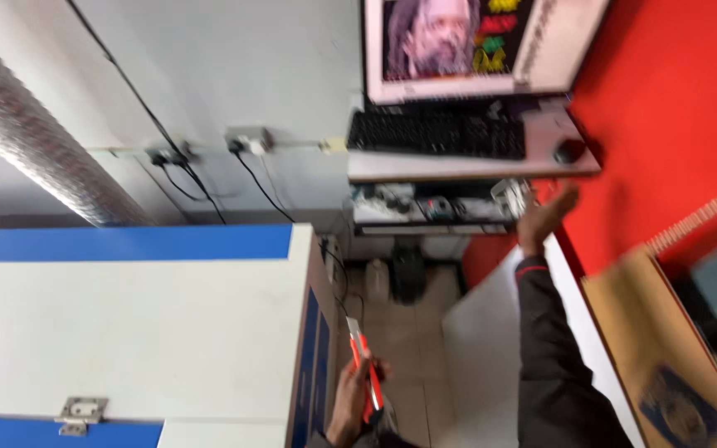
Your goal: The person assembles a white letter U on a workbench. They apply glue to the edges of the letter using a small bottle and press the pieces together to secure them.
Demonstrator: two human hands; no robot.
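My left hand [352,400] is low in the middle of the view, gripping a red and silver utility knife [364,373] that points upward. My right hand [543,216] stretches forward on a dark-sleeved arm [551,348]. Its fingers are spread and blurred, and it holds nothing. It is just below the desk shelf [458,168] and next to small items [512,197] on the lower shelf. A large white board [479,348] leans beneath the right arm.
A white and blue machine cabinet [126,323] fills the left side. A foil duct [26,133] runs above it. The desk carries a black keyboard [437,133], a mouse [569,150] and a monitor [466,46]. A brown cardboard sheet [665,348] leans by the red wall [674,108].
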